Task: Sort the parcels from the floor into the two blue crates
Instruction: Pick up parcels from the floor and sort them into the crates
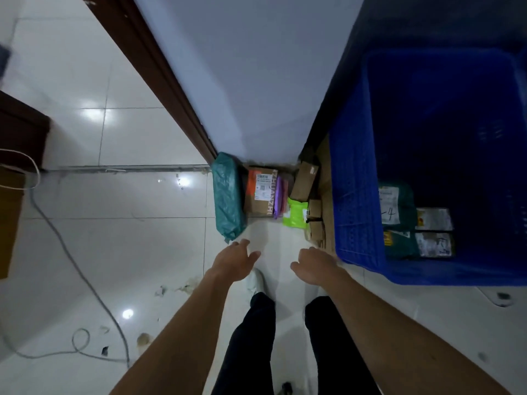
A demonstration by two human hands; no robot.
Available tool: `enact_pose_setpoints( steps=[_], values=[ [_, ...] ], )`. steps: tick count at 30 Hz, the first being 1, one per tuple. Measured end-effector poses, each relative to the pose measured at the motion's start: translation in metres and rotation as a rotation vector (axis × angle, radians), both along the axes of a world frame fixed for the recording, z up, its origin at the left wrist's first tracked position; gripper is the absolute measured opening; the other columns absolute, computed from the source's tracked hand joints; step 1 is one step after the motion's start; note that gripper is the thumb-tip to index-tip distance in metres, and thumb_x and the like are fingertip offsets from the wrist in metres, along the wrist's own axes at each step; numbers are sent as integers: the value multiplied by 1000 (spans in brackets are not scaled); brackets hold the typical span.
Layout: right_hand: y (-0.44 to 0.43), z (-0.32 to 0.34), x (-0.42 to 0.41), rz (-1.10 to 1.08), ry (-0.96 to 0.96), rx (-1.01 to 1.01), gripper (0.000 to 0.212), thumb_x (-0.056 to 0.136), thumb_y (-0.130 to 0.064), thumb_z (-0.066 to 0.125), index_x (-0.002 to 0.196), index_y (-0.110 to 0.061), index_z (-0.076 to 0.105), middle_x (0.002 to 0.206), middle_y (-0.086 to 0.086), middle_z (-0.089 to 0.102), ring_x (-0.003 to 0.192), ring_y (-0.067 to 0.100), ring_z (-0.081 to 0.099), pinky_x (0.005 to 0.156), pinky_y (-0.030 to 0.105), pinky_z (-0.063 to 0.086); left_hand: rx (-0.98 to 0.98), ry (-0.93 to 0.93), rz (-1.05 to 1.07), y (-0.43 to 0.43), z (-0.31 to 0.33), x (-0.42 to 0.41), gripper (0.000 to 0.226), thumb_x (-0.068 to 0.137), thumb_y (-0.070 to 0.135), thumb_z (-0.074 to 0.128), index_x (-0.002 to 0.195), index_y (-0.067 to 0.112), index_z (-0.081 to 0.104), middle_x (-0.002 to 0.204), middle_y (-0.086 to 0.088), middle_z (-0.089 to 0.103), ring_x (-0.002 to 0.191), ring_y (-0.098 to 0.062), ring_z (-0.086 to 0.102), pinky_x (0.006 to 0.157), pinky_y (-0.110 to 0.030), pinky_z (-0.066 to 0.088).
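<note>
Hands both empty: left hand [235, 260] and right hand [316, 266], fingers loosely spread. Parcels [265, 195] heaped against far wall [256, 81]. Teal mailer bag [228, 201] lies just beyond left fingertips [244, 242], long axis near-to-far; left hand nearer. Blue crate [356, 195] right, part-filled.
</note>
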State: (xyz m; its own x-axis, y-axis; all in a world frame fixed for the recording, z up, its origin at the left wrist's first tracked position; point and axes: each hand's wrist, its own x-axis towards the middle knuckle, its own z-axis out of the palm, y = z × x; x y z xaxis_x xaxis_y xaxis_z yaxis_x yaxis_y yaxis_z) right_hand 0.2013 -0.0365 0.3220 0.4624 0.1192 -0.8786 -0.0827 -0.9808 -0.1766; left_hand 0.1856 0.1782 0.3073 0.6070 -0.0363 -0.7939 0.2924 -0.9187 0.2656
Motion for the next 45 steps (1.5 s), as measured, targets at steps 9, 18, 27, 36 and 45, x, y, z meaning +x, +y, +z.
enact_pose_setpoints(
  steps=[9, 18, 27, 36, 45],
  values=[
    [75, -151, 45, 66, 3, 38, 45, 98, -41, 41, 121, -8, 60, 128, 14, 60, 116, 34, 57, 80, 32, 38, 25, -54, 306, 59, -145, 12, 49, 104, 51, 33, 139, 25, 56, 131, -10, 65, 118, -30, 61, 96, -36, 46],
    [144, -304, 70, 23, -22, 64, 48, 99, -45, 40, 132, -13, 53, 137, 15, 57, 123, 34, 54, 89, 35, 42, 68, -115, 478, 108, -291, 29, 45, 106, 42, 35, 143, 21, 49, 130, -10, 66, 117, -33, 61, 97, -41, 47],
    [202, -382, 108, -403, -112, 229, 73, 92, -71, 45, 138, -15, 45, 135, 10, 60, 121, 33, 58, 102, 46, 47, -143, -119, 775, 124, -372, 76, 46, 103, 41, 45, 140, 14, 46, 129, -11, 63, 112, -31, 62, 95, -41, 51],
    [225, -404, 98, -717, -133, 271, 82, 76, -68, 71, 132, -16, 42, 127, 4, 61, 111, 29, 62, 98, 45, 52, -447, -179, 1076, 119, -385, 63, 43, 104, 39, 43, 147, 29, 44, 129, -1, 64, 112, -23, 65, 99, -47, 54],
    [209, -355, 102, -717, -112, 342, 77, 71, -72, 68, 128, -23, 51, 117, -1, 66, 101, 23, 67, 92, 43, 56, -415, -189, 1007, 119, -328, 67, 44, 104, 42, 42, 145, 27, 47, 130, 0, 64, 110, -23, 64, 98, -44, 54]
  ],
)
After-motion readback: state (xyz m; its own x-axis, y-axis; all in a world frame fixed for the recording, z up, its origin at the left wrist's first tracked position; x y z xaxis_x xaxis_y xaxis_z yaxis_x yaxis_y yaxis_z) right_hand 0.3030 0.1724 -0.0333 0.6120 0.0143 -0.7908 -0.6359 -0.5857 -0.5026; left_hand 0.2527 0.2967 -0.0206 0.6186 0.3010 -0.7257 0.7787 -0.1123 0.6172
